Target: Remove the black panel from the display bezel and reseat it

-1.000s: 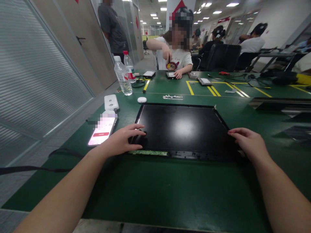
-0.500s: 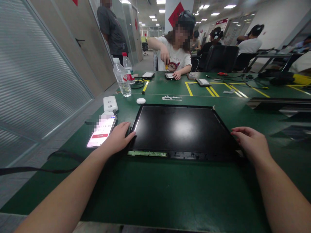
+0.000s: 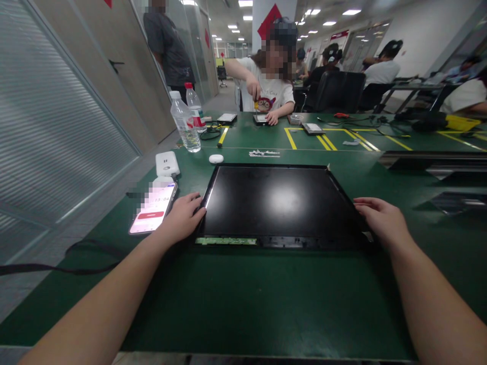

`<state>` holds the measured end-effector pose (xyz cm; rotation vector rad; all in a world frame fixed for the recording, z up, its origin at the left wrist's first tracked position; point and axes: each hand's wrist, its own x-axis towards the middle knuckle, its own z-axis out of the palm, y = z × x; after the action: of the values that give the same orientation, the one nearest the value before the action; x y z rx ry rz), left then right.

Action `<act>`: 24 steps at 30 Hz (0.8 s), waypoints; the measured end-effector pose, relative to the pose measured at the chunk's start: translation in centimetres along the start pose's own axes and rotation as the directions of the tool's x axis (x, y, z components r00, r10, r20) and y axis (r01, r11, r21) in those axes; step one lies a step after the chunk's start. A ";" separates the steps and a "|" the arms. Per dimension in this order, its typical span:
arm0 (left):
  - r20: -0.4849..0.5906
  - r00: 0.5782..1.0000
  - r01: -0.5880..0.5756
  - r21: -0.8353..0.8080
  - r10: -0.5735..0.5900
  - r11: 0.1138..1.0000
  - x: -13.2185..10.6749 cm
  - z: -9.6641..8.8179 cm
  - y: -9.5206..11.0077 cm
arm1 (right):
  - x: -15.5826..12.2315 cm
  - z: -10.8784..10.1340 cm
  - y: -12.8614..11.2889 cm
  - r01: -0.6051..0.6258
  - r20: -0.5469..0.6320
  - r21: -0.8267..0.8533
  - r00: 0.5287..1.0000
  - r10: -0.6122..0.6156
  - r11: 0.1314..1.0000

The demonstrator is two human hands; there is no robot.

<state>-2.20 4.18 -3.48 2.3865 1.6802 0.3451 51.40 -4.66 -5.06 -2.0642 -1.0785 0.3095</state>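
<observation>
Head view: black screen panel [image 3: 266, 203] lies flat on green table [image 3: 262, 304], between both hands, green circuit strip [image 3: 226, 241] along its near edge. Left hand [image 3: 184, 215] at panel's left rim, thumb against it; lit phone [image 3: 154, 208] just beside. Right hand [image 3: 384, 218] at right rim, fingers bent. Cannot tell whether either hand actually grips. White case [image 3: 216, 159] beyond the far left corner.

Drinks: white-capped bottle [image 3: 186, 126], red-capped bottle [image 3: 196, 110] just behind
Phone [image 3: 154, 205]: lit up — near a white device [image 3: 166, 164]
Far side: person [image 3: 280, 92] in printed white, black chair [image 3: 339, 91]
</observation>
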 end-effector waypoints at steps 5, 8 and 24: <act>-0.018 1.000 -0.011 -0.064 0.010 0.998 0.1 -0.1 0.0 | -0.3 -0.1 -1.3 -0.083 0.028 0.015 0.996 0.082 0.996; -0.025 0.999 0.031 -0.166 -0.035 0.986 0.0 -0.4 0.2 | -0.5 -0.2 -1.6 -0.056 0.014 -0.027 0.998 0.056 0.998; 0.328 0.740 0.404 -0.915 -0.587 -0.002 -0.9 -3.0 6.8 | -1.4 -0.4 -3.5 -0.113 0.062 -0.167 0.990 0.124 0.980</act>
<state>2.66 1.19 1.29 0.6959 1.4589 1.0714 48.68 -4.78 -2.42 -2.2840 -1.0552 0.3685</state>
